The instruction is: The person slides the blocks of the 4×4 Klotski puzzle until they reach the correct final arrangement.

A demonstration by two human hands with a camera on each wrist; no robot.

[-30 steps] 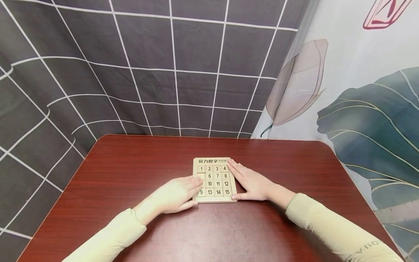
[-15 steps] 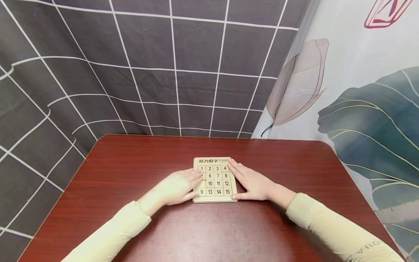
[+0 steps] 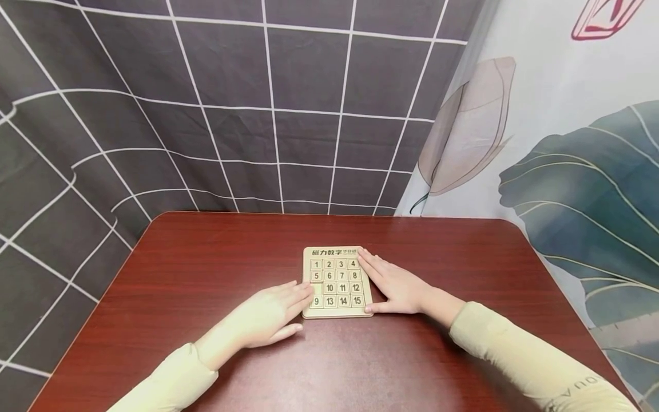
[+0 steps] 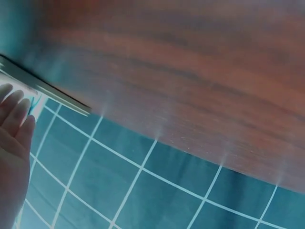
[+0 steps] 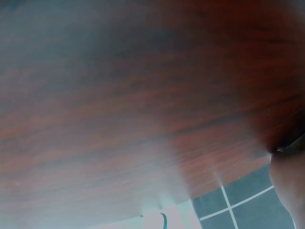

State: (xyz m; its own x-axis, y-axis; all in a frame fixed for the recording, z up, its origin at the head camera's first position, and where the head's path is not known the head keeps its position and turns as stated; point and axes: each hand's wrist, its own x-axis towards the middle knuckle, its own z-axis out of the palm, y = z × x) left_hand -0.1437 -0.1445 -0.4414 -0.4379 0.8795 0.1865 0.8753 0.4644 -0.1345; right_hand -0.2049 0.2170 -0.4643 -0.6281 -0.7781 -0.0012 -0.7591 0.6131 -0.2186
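A pale wooden sliding number puzzle (image 3: 342,313) lies flat on the table in the head view. Its numbered tiles sit in rows, with a vacant slot in the third row at the left, beside the 10. Tile 5 (image 3: 316,276) is just above that slot, and tile 9 (image 3: 316,301) just below it. My left hand (image 3: 268,315) has straight fingers, their tips on the puzzle's left edge by the slot; its thumb is off the board. My right hand (image 3: 393,286) rests along the right edge, fingers straight, thumb at the lower right corner.
The reddish-brown table (image 3: 231,240) carries the puzzle near its middle. Behind it hangs a dark curtain (image 3: 309,137) with white grid lines. A white, leaf-patterned curtain (image 3: 546,114) hangs at the right.
Tile 5 has slid up from the third row into the second, so the vacant slot is now below it. My left hand went up, then drew back down and left. The right hand stayed put.
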